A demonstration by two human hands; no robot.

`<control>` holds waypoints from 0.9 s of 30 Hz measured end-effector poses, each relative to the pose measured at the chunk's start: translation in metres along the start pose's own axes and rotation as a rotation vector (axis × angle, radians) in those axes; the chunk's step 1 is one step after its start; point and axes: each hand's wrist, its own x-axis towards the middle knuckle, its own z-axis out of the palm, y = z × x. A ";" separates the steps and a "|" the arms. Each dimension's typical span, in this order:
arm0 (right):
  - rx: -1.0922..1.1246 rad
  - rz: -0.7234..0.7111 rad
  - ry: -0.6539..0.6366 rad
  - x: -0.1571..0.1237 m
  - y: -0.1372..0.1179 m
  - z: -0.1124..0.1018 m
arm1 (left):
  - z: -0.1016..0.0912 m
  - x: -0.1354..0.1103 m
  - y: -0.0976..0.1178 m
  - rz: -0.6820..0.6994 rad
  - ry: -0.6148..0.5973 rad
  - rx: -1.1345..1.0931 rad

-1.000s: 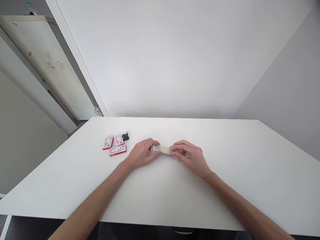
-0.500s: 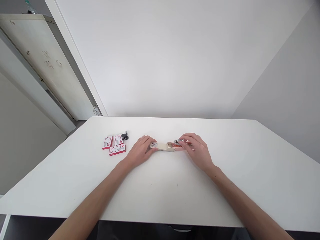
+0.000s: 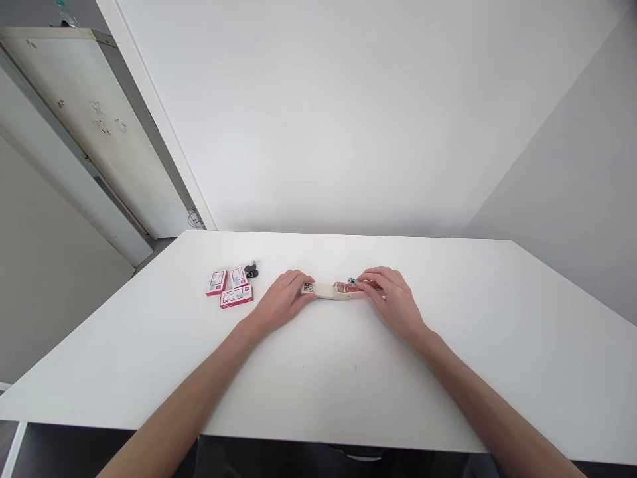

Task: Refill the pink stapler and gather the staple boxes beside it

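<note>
A small beige stapler (image 3: 329, 290) lies swung open flat on the white table (image 3: 448, 345). A barcode label marks its left end, and its metal and red inner part (image 3: 354, 287) shows at the right. My left hand (image 3: 281, 300) curls its fingers around the left end and pins it to the table. My right hand (image 3: 393, 299) grips the red and metal right end with thumb and fingertips. Both forearms reach in from the near edge.
Three red and white small boxes (image 3: 229, 287) lie in a cluster to the left of my left hand, with a black binder clip (image 3: 250, 271) just behind them. A white wall stands behind the table, and a cabinet is at far left.
One second ago both hands held the stapler closed between them. Since then my right hand has swung its upper part out to the right, exposing the metal and red inside. My left hand kept hold.
</note>
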 end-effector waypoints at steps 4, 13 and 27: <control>-0.005 -0.002 -0.024 0.001 -0.001 -0.001 | -0.001 0.000 0.001 -0.002 0.001 -0.010; -0.053 -0.065 -0.018 0.002 -0.001 0.000 | -0.001 0.000 0.001 -0.016 -0.005 0.012; 0.280 0.511 0.060 0.005 0.012 -0.005 | 0.000 0.000 -0.001 -0.096 0.059 -0.006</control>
